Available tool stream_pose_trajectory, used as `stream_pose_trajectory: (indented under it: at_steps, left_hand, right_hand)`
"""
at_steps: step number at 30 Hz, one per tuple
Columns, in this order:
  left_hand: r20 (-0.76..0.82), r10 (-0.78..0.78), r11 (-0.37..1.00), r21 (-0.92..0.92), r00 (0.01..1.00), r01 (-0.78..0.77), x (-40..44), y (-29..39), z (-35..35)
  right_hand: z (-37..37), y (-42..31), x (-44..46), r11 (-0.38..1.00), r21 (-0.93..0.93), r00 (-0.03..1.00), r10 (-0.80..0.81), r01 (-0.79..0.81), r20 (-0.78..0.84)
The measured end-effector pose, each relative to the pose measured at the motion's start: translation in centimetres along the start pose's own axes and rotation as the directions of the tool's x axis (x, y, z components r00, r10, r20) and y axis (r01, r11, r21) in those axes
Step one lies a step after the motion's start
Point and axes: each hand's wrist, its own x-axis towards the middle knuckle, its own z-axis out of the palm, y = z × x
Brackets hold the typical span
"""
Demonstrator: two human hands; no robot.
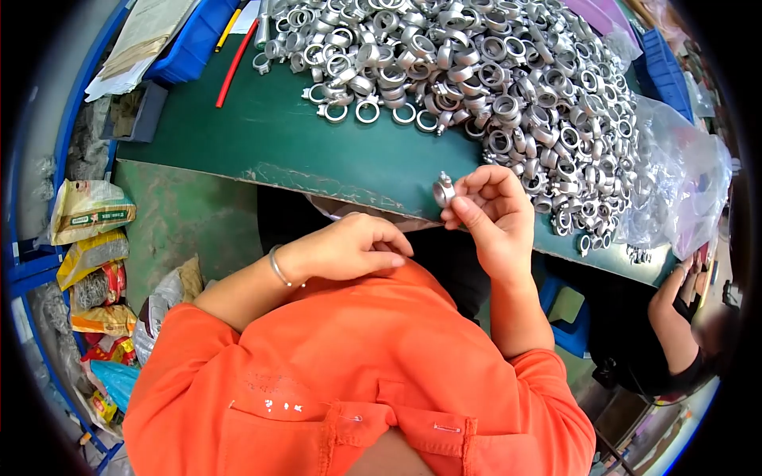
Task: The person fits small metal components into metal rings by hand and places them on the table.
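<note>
Holds a silvery-grey ring clamp in the right hand, pinched between thumb and fingertips, with the remaining fingers curled loosely above. Bends the right arm at the elbow and reaches forward with the forearm, turning the thumb side toward the left hand. Rests the left hand farther left and a little nearer, just in front of the orange shirt, back of the hand up, fingers loosely bent and parted from the thumb, with palm hidden from view. Wears a thin metal bangle on the left wrist. Shows the ring clamp turned partly edge-on, with a dull metallic band, a narrow view into the opening and a small bolt-like tip pointing to the far side. Holds it at the near edge of the green table, well to the left of the near end of a large heap of metal ring clamps. Spreads across the far and right parts of the table in that heap, with a few single rings along its near-left border. Lies near a red rod at far left and clear plastic bags at right. Includes, farther right, another person's arm near the table's right end.
</note>
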Motion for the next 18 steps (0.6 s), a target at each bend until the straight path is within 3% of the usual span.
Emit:
stream_pose_trajectory:
  at_steps: [2,3,6,7,9,10,12,14,17,18]
  left_hand:
    - [-0.097,-0.124,0.892,-0.446,0.987,0.068,-0.5,2.9,0.2]
    - [-0.207,-0.138,0.874,-0.486,0.969,0.021,-0.6,4.2,0.1]
    - [-0.379,0.007,0.880,-0.437,0.925,-0.186,0.0,4.2,0.0]
    - [-0.382,0.006,0.881,-0.435,0.924,-0.185,0.2,4.0,0.2]
    - [-0.527,0.201,0.874,-0.285,0.826,-0.394,0.6,3.4,0.6]
    - [-0.526,0.201,0.875,-0.282,0.827,-0.392,0.6,3.5,0.5]
    - [-0.573,0.250,0.922,-0.104,0.780,-0.373,0.4,3.4,0.3]
    - [-0.571,0.257,0.931,-0.070,0.780,-0.358,0.1,3.4,0.3]
    - [-0.568,0.271,0.935,-0.034,0.777,-0.352,0.1,3.3,0.3]
    - [-0.566,0.280,0.932,-0.032,0.775,-0.360,0.1,3.3,0.4]
  right_hand:
    - [-0.1,0.4,0.2,0.998,0.065,0.998,-0.001,-0.003,0.069]
    - [0.1,0.5,0.2,0.992,0.125,0.996,0.011,-0.022,0.091]
    - [1.0,0.9,0.1,0.978,0.206,0.990,0.003,-0.032,0.138]
    - [1.3,1.1,-0.1,0.992,0.128,0.988,-0.044,0.025,0.148]
    - [1.7,1.4,-0.4,0.980,-0.066,0.964,-0.174,0.190,0.199]
    - [1.7,1.6,-0.2,0.979,-0.063,0.964,-0.176,0.192,0.198]
    - [1.5,2.0,0.2,0.946,-0.019,0.919,-0.308,0.322,0.245]
    - [1.8,1.5,0.2,0.980,0.047,0.974,-0.198,0.194,0.114]
    - [1.5,1.0,0.7,0.997,-0.001,0.995,-0.074,0.075,0.064]
    - [1.4,0.9,0.8,0.998,0.048,0.995,0.026,-0.030,0.092]
